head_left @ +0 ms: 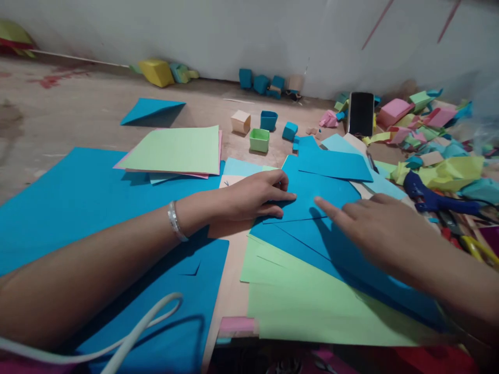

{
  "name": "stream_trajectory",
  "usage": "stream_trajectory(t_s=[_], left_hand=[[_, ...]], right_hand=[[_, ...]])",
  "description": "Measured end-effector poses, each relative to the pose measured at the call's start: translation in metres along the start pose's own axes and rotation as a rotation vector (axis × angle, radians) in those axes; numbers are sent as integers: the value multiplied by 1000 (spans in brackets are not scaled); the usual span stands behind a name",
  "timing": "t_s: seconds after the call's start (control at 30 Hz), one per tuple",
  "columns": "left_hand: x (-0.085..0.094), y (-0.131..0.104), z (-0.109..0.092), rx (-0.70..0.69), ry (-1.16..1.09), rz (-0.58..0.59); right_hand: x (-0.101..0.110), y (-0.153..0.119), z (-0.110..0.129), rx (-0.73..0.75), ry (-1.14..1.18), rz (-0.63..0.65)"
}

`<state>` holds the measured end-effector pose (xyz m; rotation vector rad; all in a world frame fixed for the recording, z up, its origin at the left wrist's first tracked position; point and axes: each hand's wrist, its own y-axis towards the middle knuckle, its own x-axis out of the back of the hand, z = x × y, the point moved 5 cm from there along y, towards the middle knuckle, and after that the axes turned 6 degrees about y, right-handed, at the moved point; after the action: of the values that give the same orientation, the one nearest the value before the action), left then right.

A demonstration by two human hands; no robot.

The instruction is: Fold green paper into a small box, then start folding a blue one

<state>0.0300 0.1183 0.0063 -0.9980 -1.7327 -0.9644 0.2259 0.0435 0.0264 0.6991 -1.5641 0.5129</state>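
Note:
My left hand (pixel 255 196), with a silver bracelet (pixel 176 221) on the wrist, rests on a blue paper sheet (pixel 307 189). Its index finger points right along the sheet, the other fingers are partly curled, and nothing shows in it. From the right, my right hand (pixel 360 226) hovers over the same sheet with its index finger stretched out and the others bent under. It holds nothing visible. Light green sheets (pixel 312 301) lie beneath the blue paper. Large blue sheets (pixel 78 208) are under my left forearm.
Small paper boxes (pixel 259 140) stand behind the sheets. A green and pink paper stack (pixel 179 150) lies at the left. To the right are a phone (pixel 360 114), crumpled papers (pixel 440 135), a blue glue gun (pixel 432 199) and yellow-handled scissors (pixel 477 249). A white cable (pixel 136 332) crosses the lower left.

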Motion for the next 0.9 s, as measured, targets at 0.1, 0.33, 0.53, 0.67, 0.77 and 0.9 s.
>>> stream_trajectory(t_s=[0.1,0.33,0.53,0.67,0.77,0.9], left_hand=[[-1,0,1,-7,-4,6],[3,-3,5,92,-138,-104],[16,-11,13,206,-343,-409],[18,-14,15,277,-447,-469],[17,-18,17,363,-506,-475],[19,-19,13,351,-365,-369]], right_hand=[[-12,-1,20,32,-80,53],[-2,14,-4,-185,-223,19],[-12,45,-30,-133,276,-164],[-21,45,-31,-122,462,-177],[-14,42,-27,-71,514,-273],[-7,40,-25,-38,505,-367]])
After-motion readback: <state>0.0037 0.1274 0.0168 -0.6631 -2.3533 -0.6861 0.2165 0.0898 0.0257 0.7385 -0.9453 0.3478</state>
